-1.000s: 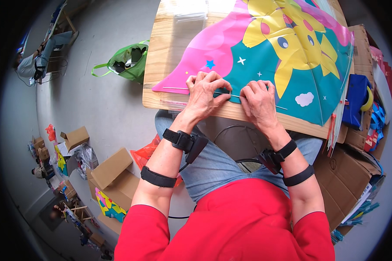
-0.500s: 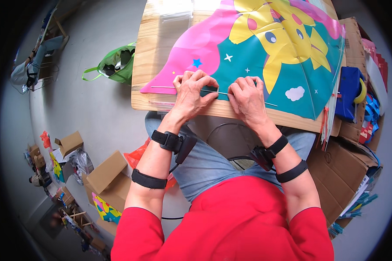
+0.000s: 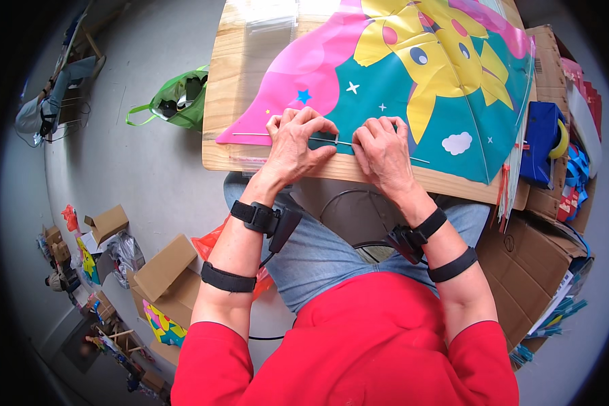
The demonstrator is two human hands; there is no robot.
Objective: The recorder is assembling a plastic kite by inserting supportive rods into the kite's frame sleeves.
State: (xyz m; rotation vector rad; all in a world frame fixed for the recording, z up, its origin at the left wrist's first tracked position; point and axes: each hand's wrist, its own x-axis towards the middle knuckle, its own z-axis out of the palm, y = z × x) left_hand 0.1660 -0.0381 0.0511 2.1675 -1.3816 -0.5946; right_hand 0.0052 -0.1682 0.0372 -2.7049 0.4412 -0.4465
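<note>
A pink and teal kite (image 3: 379, 128) with a yellow cartoon figure lies spread over the wooden table. Along its near edge runs a thin rod (image 3: 419, 160), whose ends show on either side of my hands. My left hand (image 3: 296, 141) is closed, thumb and forefinger pinched on the rod near its middle. Just to the right, my right hand (image 3: 384, 149) also pinches the rod, its fingers curled over the kite's edge. Between the two hands a short stretch of rod shows, with what looks like a small joint on it. The fingertips themselves are partly hidden.
Clear plastic sleeves (image 3: 271, 24) lie on the wooden table (image 3: 218, 101). At its right are a blue tape dispenser (image 3: 541, 142), a bundle of thin sticks (image 3: 511, 186) and cardboard boxes (image 3: 528, 277). A green bag (image 3: 183, 101) and an open carton (image 3: 166, 271) stand on the floor at left.
Both hands stay pinched on the rod with almost no movement. The whole view has shifted very slightly.
</note>
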